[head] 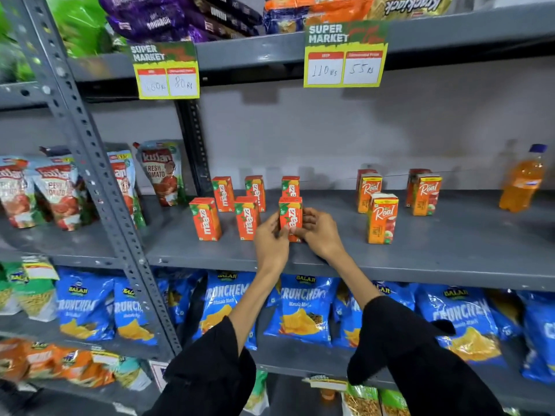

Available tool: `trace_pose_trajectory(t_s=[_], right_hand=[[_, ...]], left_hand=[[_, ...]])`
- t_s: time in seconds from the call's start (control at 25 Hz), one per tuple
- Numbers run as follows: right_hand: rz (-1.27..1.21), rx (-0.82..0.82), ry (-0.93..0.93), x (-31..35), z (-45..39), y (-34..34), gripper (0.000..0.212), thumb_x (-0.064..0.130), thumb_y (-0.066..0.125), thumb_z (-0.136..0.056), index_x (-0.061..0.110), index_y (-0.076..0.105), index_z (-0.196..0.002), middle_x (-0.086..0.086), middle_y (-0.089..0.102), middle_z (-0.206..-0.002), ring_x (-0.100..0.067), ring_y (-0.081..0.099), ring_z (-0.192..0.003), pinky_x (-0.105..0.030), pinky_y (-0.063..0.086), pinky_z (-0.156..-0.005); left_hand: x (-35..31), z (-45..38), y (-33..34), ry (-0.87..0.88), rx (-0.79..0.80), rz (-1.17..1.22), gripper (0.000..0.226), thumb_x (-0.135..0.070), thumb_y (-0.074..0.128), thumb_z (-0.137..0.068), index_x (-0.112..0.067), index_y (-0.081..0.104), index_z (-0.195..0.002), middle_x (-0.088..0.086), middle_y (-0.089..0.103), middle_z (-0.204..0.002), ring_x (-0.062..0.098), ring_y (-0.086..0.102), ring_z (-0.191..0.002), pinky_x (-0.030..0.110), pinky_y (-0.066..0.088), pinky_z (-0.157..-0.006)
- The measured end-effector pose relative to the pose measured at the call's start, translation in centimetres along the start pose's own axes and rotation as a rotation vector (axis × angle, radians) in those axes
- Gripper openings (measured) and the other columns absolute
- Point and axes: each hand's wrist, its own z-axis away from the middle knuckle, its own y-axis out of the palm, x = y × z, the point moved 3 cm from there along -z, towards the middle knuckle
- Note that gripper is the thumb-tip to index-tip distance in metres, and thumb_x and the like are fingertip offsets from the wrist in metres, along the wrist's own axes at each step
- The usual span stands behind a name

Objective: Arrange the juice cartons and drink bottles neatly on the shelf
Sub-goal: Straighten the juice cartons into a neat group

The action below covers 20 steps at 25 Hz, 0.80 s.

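On shelf [420, 253], Maaza carton [290, 216] upright between both hands' grip.

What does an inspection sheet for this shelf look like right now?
Surface: grey metal shelf, mostly bare on its right part.
Job's things: six Maaza cartons in two rows; Real cartons grouped to their right; orange bottle upright at far right.
Clutter: nothing seen.
Grips: left hand and right hand hold the front-right Maaza carton.
Cables: nothing seen.
Surroundings: ketchup pouches at left, chip bags below, price tags above.
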Motion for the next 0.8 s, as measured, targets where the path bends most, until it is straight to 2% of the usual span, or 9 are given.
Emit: trace_pose_trajectory(t_s=[0.12,0.2,0.28,0.4,0.44,0.52,0.56,0.64,0.8], right_hand=[[0.019,0.014,0.002,-0.1,-0.8,0.2,0.049,0.007,0.08,-0.078,0.002,0.06,-0.122,-0.014,0.072,-0.113,-0.017,0.07,-0.096,-0.03,0.057,-0.088],[0.035,0.012,0.003,-0.2,-1.0,0.3,0.051,0.009,0.08,-0.077,0.003,0.059,-0.123,-0.013,0.072,-0.114,-0.013,0.069,-0.094,-0.018,0.056,-0.081],[0.036,0.013,0.008,-0.4,-0.9,0.2,0.053,0.006,0.079,-0.079,0.002,0.056,-0.127,-0.013,0.071,-0.116,-0.014,0.069,-0.096,-0.01,0.053,-0.073],[0.002,0.027,0.02,-0.2,-0.1,0.0,0.061,-0.003,0.072,-0.082,0.003,0.048,-0.137,-0.014,0.067,-0.122,-0.019,0.067,-0.107,-0.007,0.052,-0.072],[0.004,0.028,0.019,0.0,0.5,-0.3,0.064,-0.003,0.071,-0.083,0.004,0.044,-0.141,-0.01,0.065,-0.123,-0.015,0.065,-0.107,-0.005,0.05,-0.074],[0.034,0.004,-0.001,0.3,2.0,-1.1,0.067,0.005,0.072,-0.084,0.009,0.042,-0.144,0.002,0.061,-0.12,-0.006,0.059,-0.106,-0.005,0.047,-0.081],[0.056,-0.022,-0.026,0.4,2.9,-2.0,0.065,0.008,0.072,-0.086,0.011,0.044,-0.144,0.005,0.059,-0.118,-0.004,0.059,-0.106,-0.007,0.047,-0.085],[0.095,-0.091,-0.112,0.3,5.2,-4.5,0.05,0.01,0.067,-0.089,0.015,0.053,-0.137,0.008,0.064,-0.113,0.002,0.063,-0.1,-0.01,0.051,-0.088],[0.139,-0.379,-0.225,-0.3,9.8,-12.8,0.021,0.01,0.064,-0.091,0.018,0.072,-0.108,0.005,0.076,-0.097,-0.001,0.071,-0.083,-0.016,0.055,-0.08]], left_hand=[[0.6,-1.2,0.1,-0.016,0.042,-0.022,0.041,0.002,0.061,-0.095,-0.014,0.063,-0.133,-0.012,0.069,-0.112,-0.013,0.063,-0.093,0.005,0.051,-0.081],[1.0,-1.4,0.2,-0.006,0.051,-0.026,0.043,0.001,0.064,-0.094,-0.015,0.063,-0.133,-0.014,0.069,-0.111,-0.015,0.062,-0.092,0.001,0.05,-0.078],[1.0,-1.2,0.2,0.002,0.059,-0.023,0.043,0.0,0.065,-0.093,-0.019,0.063,-0.132,-0.019,0.069,-0.107,-0.012,0.063,-0.094,0.004,0.052,-0.081],[0.4,-0.4,0.2,-0.012,0.036,-0.024,0.04,-0.001,0.066,-0.092,-0.021,0.063,-0.126,-0.018,0.069,-0.108,-0.004,0.065,-0.1,0.023,0.055,-0.097],[0.1,0.2,0.2,-0.018,0.008,-0.018,0.042,-0.003,0.068,-0.092,-0.016,0.061,-0.131,-0.014,0.07,-0.114,-0.003,0.066,-0.102,0.023,0.053,-0.098],[-0.8,2.3,0.3,-0.003,-0.113,0.002,0.049,-0.009,0.071,-0.091,-0.015,0.058,-0.138,-0.011,0.069,-0.12,-0.012,0.064,-0.099,0.009,0.051,-0.088],[-1.5,3.8,0.6,0.027,-0.196,0.006,0.047,-0.011,0.072,-0.09,-0.018,0.06,-0.135,-0.012,0.066,-0.119,-0.012,0.063,-0.098,0.006,0.049,-0.082],[-3.1,6.7,1.9,0.089,-0.299,0.018,0.034,-0.013,0.074,-0.089,-0.022,0.063,-0.119,-0.007,0.06,-0.113,0.0,0.063,-0.095,0.016,0.052,-0.077],[-6.3,10.4,8.5,0.081,-0.06,0.167,0.018,-0.01,0.072,-0.089,-0.024,0.065,-0.098,-0.007,0.068,-0.086,0.002,0.063,-0.073,0.017,0.052,-0.068]])
